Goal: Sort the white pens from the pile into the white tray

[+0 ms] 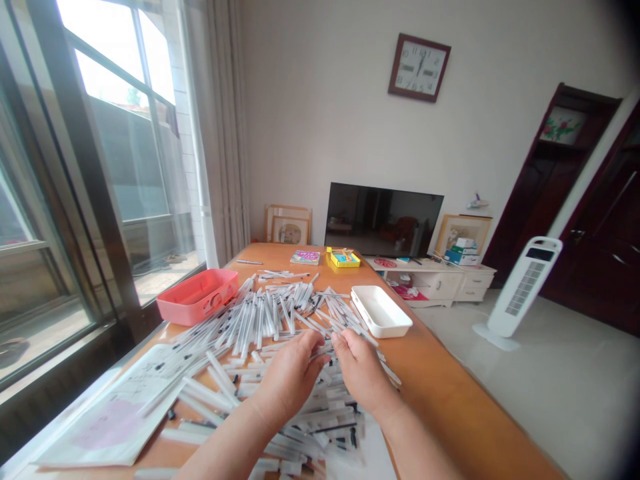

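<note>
Nearest, clear pen tubes and small black parts [353, 437] lie scattered on the wooden table [425, 393] beneath both forearms, beside a marked paper [107, 417] on the left. Just beyond, the left hand [299, 363] and the right hand [364, 368] face each other, thumbs and fingers bent inward; I cannot tell whether either grips a part. Past them spreads a dense heap of pen tubes [257, 320], between a red basket [197, 312] and a white tray [383, 312]. Farther off sit a yellow box [345, 263] and a television [384, 219].
</note>
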Available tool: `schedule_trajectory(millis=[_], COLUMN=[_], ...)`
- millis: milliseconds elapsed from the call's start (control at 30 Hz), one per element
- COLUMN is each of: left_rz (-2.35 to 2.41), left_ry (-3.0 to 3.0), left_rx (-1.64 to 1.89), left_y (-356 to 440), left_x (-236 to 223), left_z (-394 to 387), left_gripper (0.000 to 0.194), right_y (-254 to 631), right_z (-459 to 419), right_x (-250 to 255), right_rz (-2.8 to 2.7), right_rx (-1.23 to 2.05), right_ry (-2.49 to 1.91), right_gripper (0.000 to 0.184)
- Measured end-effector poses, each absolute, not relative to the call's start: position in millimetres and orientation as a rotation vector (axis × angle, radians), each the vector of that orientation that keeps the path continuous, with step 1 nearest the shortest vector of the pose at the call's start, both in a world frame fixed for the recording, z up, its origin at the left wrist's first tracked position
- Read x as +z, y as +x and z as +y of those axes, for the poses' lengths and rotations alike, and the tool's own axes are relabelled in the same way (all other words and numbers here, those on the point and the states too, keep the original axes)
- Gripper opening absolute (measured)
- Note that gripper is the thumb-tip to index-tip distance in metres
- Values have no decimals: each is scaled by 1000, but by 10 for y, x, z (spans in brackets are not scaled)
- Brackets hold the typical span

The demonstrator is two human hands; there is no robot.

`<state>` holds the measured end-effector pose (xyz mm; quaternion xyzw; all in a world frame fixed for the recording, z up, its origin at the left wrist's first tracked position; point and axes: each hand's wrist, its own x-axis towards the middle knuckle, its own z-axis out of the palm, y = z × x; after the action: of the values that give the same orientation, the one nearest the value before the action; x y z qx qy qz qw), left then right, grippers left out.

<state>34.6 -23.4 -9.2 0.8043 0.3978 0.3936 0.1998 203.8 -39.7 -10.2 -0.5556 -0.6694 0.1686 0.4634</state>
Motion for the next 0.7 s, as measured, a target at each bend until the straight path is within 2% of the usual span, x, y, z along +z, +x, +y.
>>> schedule_trajectory(millis=[133,300,433,700], left_rz=[1053,954,851,997], left_ry=[2316,2238,2008,2189], left_rx=[1094,1108,957,1046], left_y=[352,312,259,266], left_x=[-29,10,-3,-114], left_z=[-239,-214,-182,-140], left_gripper=[21,25,31,21], right_y=[2020,2054,2072,2059], right_z=[-413,-437,-474,-422], right_x=[-90,-30,22,-69], right_rz=[-1649,-1705,-1771,-1725], right_rx=[457,410,416,524], right_ry=[-1336,-1290,-1247,-1301], right_gripper=[37,35,34,38])
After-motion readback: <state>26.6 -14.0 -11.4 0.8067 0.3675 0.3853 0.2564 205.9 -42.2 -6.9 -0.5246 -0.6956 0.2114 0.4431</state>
